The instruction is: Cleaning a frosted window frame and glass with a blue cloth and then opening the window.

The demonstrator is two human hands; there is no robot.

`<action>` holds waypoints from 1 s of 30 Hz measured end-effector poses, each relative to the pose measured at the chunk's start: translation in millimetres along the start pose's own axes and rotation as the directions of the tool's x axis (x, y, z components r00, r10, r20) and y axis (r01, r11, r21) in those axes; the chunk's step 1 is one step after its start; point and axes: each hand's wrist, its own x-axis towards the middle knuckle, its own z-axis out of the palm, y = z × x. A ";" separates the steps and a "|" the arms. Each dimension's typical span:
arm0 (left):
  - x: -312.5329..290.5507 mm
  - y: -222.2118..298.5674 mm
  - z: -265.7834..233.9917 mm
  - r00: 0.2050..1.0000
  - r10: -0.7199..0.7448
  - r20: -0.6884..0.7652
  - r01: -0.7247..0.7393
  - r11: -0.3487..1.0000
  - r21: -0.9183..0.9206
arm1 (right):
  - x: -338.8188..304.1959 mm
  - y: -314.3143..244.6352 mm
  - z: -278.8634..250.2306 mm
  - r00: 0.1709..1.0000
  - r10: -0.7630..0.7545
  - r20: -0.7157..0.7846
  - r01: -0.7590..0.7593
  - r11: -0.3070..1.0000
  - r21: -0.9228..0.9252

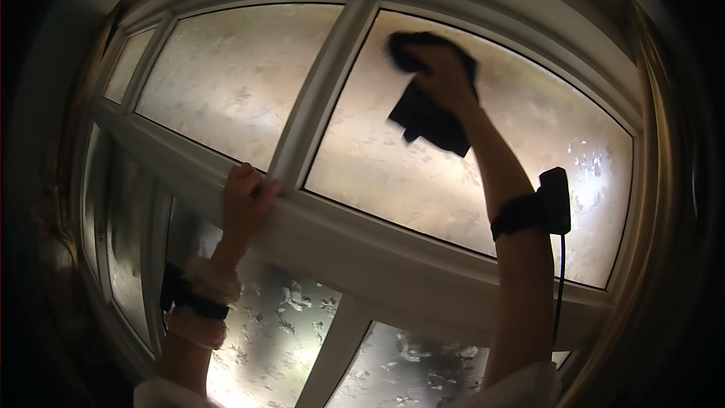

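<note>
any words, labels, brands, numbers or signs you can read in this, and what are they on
None that can be read.
Panes: only a leaf-like pattern shows, no lettering.
Dark cloth in the right hand: no print visible, though it is blurred.
Right arm's black box and left arm's black box: too dark to make out any marking.

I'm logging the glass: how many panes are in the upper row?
3: narrow pane at far left, middle pane, and right pane behind the dark cloth in the right hand. Others may be hidden past the edges.
</note>
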 end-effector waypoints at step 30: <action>0.3 -1.0 6.9 1.000 0.022 -0.012 -0.022 0.999 0.027 | 15.2 82.6 -14.5 0.968 0.232 -0.097 -0.250 0.850 -0.464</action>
